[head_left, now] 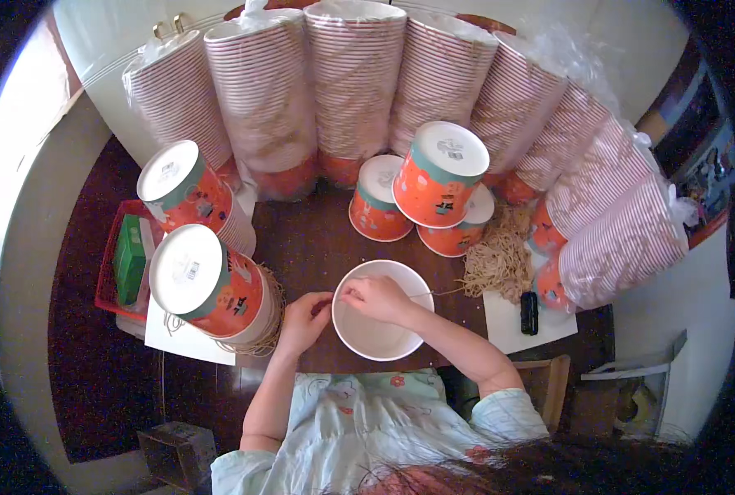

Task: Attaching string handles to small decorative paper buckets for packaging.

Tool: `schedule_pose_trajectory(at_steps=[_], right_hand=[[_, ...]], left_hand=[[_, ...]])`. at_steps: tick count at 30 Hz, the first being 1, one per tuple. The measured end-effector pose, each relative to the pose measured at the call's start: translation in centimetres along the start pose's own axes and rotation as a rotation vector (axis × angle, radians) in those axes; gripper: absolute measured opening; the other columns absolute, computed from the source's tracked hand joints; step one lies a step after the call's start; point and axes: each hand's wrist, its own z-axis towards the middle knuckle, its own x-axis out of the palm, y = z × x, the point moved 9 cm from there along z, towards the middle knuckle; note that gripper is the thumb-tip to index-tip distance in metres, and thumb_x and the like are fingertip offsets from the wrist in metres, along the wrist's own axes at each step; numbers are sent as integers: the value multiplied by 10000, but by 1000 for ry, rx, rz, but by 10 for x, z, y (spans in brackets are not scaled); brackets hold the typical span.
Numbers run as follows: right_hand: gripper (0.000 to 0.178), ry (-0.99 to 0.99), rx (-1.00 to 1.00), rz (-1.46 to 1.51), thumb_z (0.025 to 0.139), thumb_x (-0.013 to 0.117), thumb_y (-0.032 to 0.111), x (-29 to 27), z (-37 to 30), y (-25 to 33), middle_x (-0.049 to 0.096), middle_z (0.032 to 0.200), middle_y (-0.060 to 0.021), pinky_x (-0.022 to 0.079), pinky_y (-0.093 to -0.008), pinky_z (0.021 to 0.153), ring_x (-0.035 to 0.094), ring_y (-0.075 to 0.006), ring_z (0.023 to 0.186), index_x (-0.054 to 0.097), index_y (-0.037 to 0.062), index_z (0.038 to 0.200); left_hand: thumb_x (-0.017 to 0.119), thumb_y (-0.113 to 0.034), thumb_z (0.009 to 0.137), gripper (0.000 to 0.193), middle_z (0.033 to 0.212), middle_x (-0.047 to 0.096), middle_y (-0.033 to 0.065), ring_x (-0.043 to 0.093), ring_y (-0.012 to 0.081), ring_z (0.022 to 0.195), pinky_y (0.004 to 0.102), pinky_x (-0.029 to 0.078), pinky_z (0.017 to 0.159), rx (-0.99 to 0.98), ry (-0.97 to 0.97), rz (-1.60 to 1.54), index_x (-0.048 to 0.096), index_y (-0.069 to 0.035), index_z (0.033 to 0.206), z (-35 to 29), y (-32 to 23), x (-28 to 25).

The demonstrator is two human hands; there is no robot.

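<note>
"White tub (381,340), mouth up: where does it stand?"

"On the dark table (293,235), right in front of the person."

"And the left hand (306,320)?"

"Just outside the tub's left rim, fingers bent and close together. I cannot tell whether they pinch anything."

"The right hand (376,299)?"

"It reaches over the tub's mouth to the left inner wall, thumb and fingertips drawn nearly together. What they have hold of, if anything, I cannot tell."

"Anything beside it?"

"A thin strand (444,292) runs from the tub's right edge to a tangled twine pile (499,252)."
</note>
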Motion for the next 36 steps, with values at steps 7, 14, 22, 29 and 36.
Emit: schedule_pose_trajectory(at_steps=[7, 14, 22, 29, 36], right_hand=[[169, 19, 12, 17, 774, 522, 221, 5, 1, -3, 607, 735, -108, 452, -382, 616, 583, -276, 689, 597, 70, 783], [174, 7, 11, 9, 770, 523, 232, 0, 1, 3, 611, 716, -97, 455, -384, 600, 587, -271, 672, 600, 76, 781], [167, -8, 27, -24, 751, 534, 242, 2, 0, -3, 617, 716, -77, 461, -378, 585, 590, -263, 662, 604, 91, 770], [158, -7, 14, -19, 735, 546, 235, 2, -1, -1, 610, 693, -85, 459, -377, 584, 589, -263, 650, 604, 89, 749], [158, -17, -2, -2, 738, 543, 225, 1, 0, 3, 607, 682, -92, 458, -378, 584, 588, -267, 642, 603, 80, 746]], left_hand=[[560, -62, 730, 205, 873, 604, 134, 604, 222, 763, 285, 475, 662, 71, -43, 72, 590, -17, 928, 0, -6, -2], [568, -52, 714, 140, 841, 602, 128, 595, 258, 749, 305, 473, 639, 189, -88, 158, 600, -10, 844, -1, -20, -6], [577, -67, 721, 126, 832, 601, 131, 595, 256, 746, 303, 470, 634, 176, -91, 130, 601, -4, 828, -1, -21, -7], [587, -76, 713, 156, 827, 596, 126, 593, 253, 728, 303, 469, 624, 166, -65, 165, 599, -5, 852, 0, -23, -5], [585, -70, 711, 162, 832, 593, 125, 591, 246, 728, 296, 467, 613, 193, -67, 165, 598, -6, 860, -1, -26, -6]])
